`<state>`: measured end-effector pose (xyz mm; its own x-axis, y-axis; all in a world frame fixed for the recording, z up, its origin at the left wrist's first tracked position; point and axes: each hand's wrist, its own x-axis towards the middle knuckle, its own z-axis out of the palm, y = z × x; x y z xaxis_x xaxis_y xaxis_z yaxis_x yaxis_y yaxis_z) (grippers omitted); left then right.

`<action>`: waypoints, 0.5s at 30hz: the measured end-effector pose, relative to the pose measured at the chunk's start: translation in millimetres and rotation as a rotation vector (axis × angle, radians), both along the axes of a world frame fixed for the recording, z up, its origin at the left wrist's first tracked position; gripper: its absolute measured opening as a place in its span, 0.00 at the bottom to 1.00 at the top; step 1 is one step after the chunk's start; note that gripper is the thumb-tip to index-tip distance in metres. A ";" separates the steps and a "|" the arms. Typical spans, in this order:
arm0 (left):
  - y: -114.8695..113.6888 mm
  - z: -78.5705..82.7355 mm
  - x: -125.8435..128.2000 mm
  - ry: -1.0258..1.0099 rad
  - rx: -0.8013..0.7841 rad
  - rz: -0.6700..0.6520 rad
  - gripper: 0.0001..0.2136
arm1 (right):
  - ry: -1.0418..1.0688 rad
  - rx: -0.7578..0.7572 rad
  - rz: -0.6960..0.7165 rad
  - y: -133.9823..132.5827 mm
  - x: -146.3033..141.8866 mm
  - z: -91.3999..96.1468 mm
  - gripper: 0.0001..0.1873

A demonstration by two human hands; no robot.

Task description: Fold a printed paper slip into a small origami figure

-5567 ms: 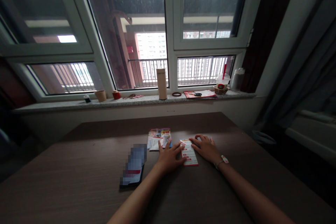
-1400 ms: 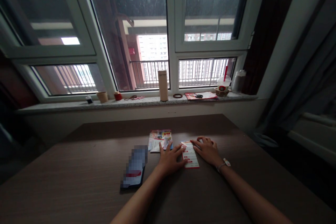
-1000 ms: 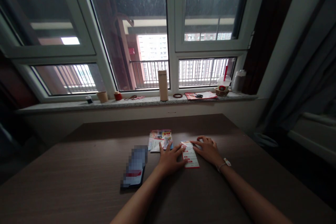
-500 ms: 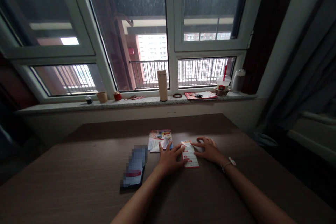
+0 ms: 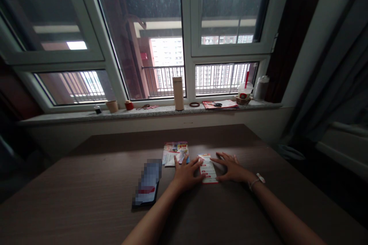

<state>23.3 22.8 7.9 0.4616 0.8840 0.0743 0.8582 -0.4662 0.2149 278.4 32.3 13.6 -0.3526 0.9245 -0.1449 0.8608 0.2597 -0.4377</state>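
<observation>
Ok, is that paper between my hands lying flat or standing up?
Flat: the paper shows its printed face upward on the table, your left hand at its edge.

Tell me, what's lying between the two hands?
In the head view, a red-and-white paper slip lies between the left hand and the right hand.

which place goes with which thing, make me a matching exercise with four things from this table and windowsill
Things
1. phone
2. white-and-red slip
3. beige flask
4. scissors

Places
A. standing upright on the windowsill
B. lying on red-and-white papers
C. between the left hand and right hand
D. lying left of the left hand

Pairs: 1-D; 2-C; 3-A; 4-B
</observation>
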 end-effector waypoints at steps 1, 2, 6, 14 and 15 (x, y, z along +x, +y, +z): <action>0.1 -0.1 -0.1 -0.001 0.000 0.000 0.29 | -0.004 -0.008 0.008 0.0 0.7 0.5 0.46; 0.2 -0.3 -0.2 -0.003 -0.002 0.001 0.29 | -0.007 -0.015 0.017 -0.1 1.3 1.0 0.47; 0.6 -1.1 0.1 -0.013 -0.010 0.000 0.29 | -0.006 -0.034 0.040 -0.3 3.4 2.4 0.49; 0.6 -1.2 -0.7 -0.001 -0.005 -0.001 0.29 | 0.010 -0.034 0.041 -1.4 5.1 1.9 0.52; 0.7 -1.1 -1.0 0.000 -0.008 -0.001 0.29 | 0.022 -0.027 0.039 -1.1 5.2 0.8 0.51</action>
<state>22.3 23.5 6.8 0.4629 0.8839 0.0668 0.8576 -0.4656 0.2183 283.7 31.2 14.4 -0.3913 0.9060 -0.1613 0.8405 0.2806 -0.4634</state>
